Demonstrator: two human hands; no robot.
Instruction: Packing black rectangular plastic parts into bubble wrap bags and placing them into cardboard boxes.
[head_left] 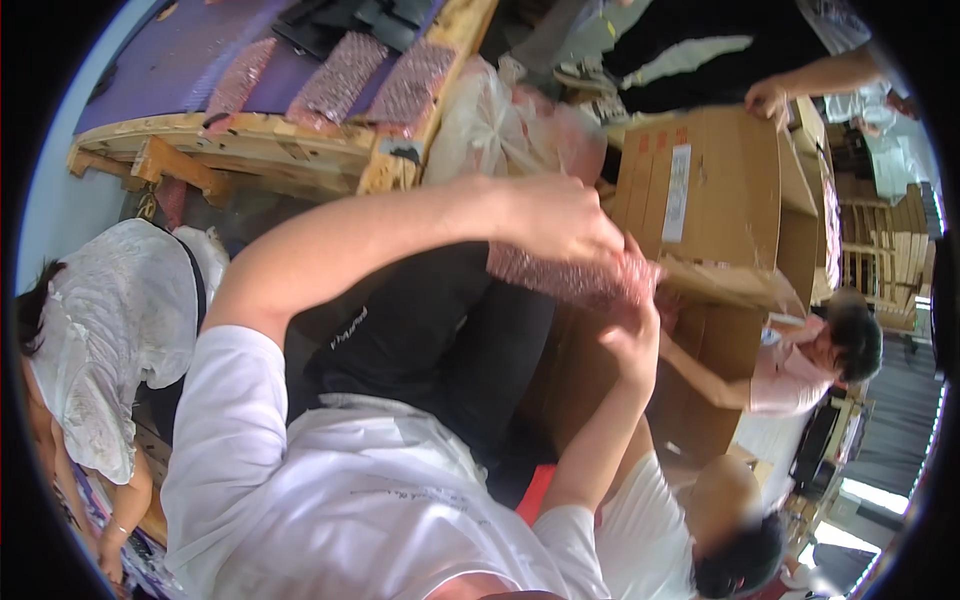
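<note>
White-sleeved forearms are raised; left hand (565, 222) and right hand (632, 335) are both closed on a pink bubble-wrap pouch (572, 277), held beside the cardboard box (700, 190). Pouch could likely snag or tear on the box flap if tugged.

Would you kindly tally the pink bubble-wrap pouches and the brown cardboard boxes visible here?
Pink bubble-wrap pouches lying on the purple table top: 3
Pink bubble-wrap pouch held between both hands: 1
Large brown cardboard boxes: 2
Total: 6
</note>
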